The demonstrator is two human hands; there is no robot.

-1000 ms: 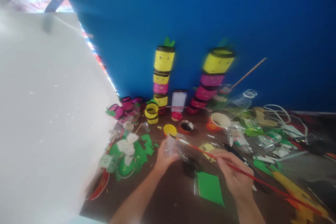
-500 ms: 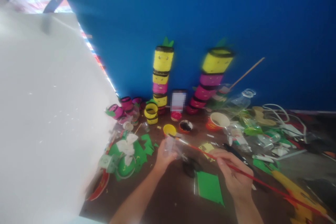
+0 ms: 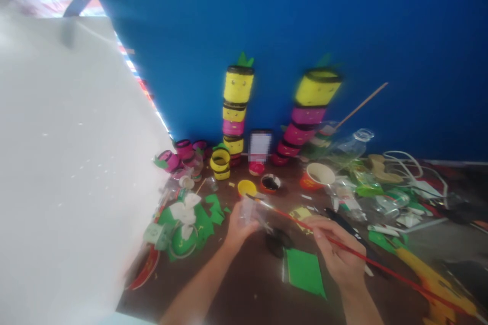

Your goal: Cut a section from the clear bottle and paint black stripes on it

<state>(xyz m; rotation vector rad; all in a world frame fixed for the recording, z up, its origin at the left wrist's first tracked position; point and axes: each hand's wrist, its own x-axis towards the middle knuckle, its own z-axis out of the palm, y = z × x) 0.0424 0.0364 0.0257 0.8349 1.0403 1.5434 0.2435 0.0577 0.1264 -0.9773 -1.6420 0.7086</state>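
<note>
The left hand (image 3: 237, 229) is clasping a clear container (image 3: 247, 208), likely steadying it, the right hand (image 3: 340, 250) pinching a paintbrush (image 3: 282, 213) toward ten o'clock.

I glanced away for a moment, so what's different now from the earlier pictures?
Nothing visibly changed, apart from a slight shift of the view; nothing was taken hold of or let go. The left hand still holds the clear plastic piece, and the right hand still holds the red paintbrush. The green square lies where it did.
</note>
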